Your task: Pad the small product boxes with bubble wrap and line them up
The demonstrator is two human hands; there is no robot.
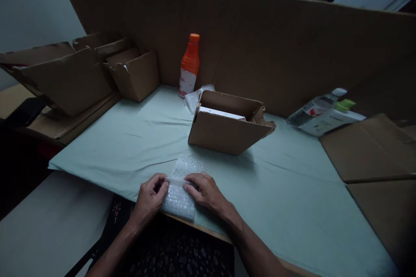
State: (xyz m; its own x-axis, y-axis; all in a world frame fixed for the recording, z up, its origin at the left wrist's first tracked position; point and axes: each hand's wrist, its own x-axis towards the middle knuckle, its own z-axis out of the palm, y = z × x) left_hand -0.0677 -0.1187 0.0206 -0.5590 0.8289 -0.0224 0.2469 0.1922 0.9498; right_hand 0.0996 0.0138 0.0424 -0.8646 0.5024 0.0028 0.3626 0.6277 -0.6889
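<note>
A piece of clear bubble wrap (180, 201) lies at the front edge of the table, with a raised fold running across its middle. My left hand (152, 191) pinches the left end of that fold between thumb and fingers. At the right end, my right hand (203, 188) grips the same fold in a similar pinch. The far part of the wrap lies flat beyond my fingers, and the near part reaches the table edge. Whether anything is inside the wrap I cannot tell.
Beyond my hands stands an open cardboard box (224, 132) with a white flat item inside. Behind it are an orange bottle (189, 67) and more bubble wrap (194, 99). Cardboard boxes (139, 75) line the left; a clear bottle (313, 108) leans at the right.
</note>
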